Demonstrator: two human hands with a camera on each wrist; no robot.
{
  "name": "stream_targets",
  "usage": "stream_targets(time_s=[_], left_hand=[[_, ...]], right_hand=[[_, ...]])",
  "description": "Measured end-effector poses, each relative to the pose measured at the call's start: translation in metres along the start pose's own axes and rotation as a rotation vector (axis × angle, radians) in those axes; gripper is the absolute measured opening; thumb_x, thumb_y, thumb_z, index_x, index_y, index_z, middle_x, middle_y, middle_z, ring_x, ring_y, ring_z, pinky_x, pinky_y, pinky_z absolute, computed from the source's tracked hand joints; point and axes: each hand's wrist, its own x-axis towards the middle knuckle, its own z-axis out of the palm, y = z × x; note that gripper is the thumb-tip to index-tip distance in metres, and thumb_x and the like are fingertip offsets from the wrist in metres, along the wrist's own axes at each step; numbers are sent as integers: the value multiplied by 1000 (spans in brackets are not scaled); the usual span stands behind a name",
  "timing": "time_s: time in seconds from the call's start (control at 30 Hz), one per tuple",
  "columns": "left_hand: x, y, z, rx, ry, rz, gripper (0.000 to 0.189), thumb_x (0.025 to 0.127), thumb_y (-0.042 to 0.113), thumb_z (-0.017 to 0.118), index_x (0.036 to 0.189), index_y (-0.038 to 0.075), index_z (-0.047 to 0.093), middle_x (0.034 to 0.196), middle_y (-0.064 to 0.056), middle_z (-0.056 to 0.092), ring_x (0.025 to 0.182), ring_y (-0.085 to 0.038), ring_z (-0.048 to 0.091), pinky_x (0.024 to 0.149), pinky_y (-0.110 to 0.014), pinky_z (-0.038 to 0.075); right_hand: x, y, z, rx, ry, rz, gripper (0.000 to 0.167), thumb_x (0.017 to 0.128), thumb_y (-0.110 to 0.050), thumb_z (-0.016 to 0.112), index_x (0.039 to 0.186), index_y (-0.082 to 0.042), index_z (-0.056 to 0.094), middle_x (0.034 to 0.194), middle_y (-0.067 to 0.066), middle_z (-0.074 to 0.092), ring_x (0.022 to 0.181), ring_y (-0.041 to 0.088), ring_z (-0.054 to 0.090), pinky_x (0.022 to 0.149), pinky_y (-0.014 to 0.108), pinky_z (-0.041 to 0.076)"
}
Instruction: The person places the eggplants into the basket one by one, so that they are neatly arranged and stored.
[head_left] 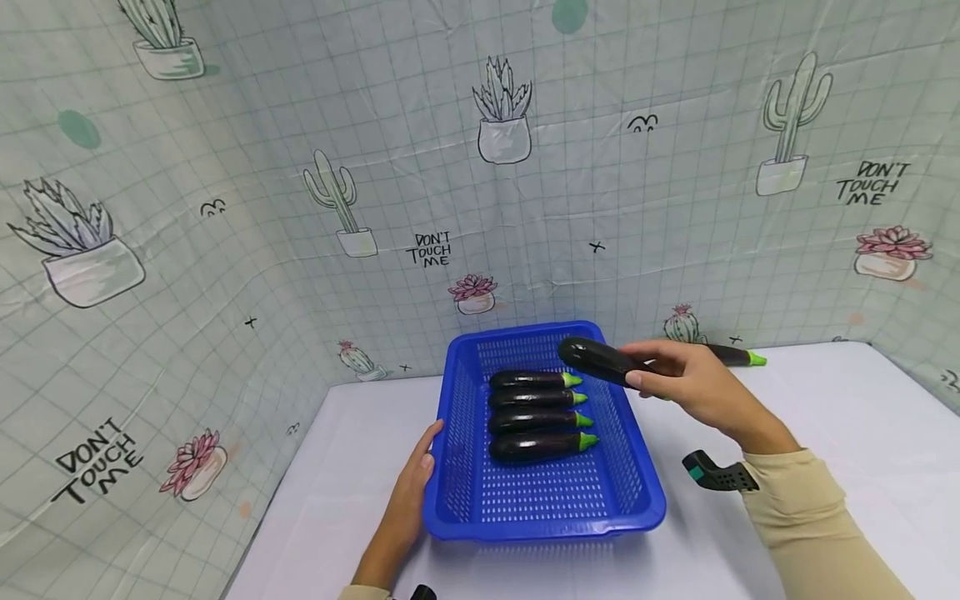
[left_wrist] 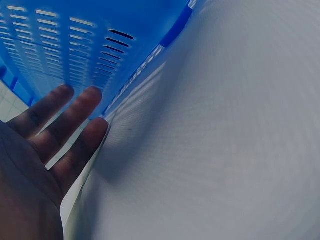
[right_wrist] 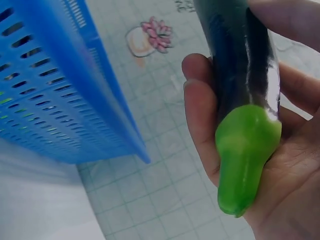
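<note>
My right hand (head_left: pixel 686 379) grips a dark purple eggplant (head_left: pixel 600 360) and holds it above the right rim of a blue plastic basket (head_left: pixel 543 528). In the right wrist view, the green stem end (right_wrist: pixel 245 145) of this eggplant lies over the palm, with fingers curled round the body. Several more eggplants (head_left: pixel 534 419) lie side by side in the basket, their green stems pointing right. On the left, my left hand (head_left: pixel 408 492) is at the basket's outer side. Its fingers (left_wrist: pixel 75 112) are extended along the slotted wall in the left wrist view.
Another eggplant (head_left: pixel 735 356) lies on the white table (head_left: pixel 360 450) at the back right, partly hidden by my right hand. Behind the table hangs a grid-patterned cloth (head_left: pixel 405 200) printed with cactus pots. A dark strap (head_left: pixel 720 472) sticks out at my right wrist.
</note>
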Motion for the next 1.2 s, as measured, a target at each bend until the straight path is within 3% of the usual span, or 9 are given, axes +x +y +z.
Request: stream_targets(time_s=[0.17, 0.5, 0.93, 1.2], left_hand=[[0, 1, 0, -4, 2, 9, 50, 109, 35, 26, 157, 22, 34, 163, -11, 27, 149, -38, 21, 114, -66, 13], [-1, -1, 0, 6, -3, -9, 51, 109, 36, 26, 158, 24, 33, 163, -10, 26, 149, -38, 21, 114, -67, 14], [1, 1, -2, -40, -10, 21, 50, 109, 31, 25, 158, 20, 32, 163, -13, 26, 149, -38, 21, 115, -65, 13], [1, 3, -2, -44, -17, 14, 50, 110, 31, 25, 158, 19, 31, 163, -13, 25, 149, -38, 20, 115, -64, 13]], right_hand=[[4, 2, 6, 27, -66, -13, 45, 96, -22, 69, 136, -2, 59, 124, 15, 66, 97, 23, 70, 82, 30, 57], [15, -13, 14, 29, -213, -85, 42, 96, -14, 68, 135, -1, 61, 121, 14, 67, 104, 25, 67, 84, 30, 55], [32, -22, 17, -33, -336, -7, 42, 95, -23, 69, 135, -11, 63, 127, 7, 65, 117, 24, 60, 94, 38, 51], [44, -29, 27, -27, -425, -1, 44, 95, -19, 68, 137, -7, 60, 133, 12, 62, 121, 30, 59, 91, 36, 54]])
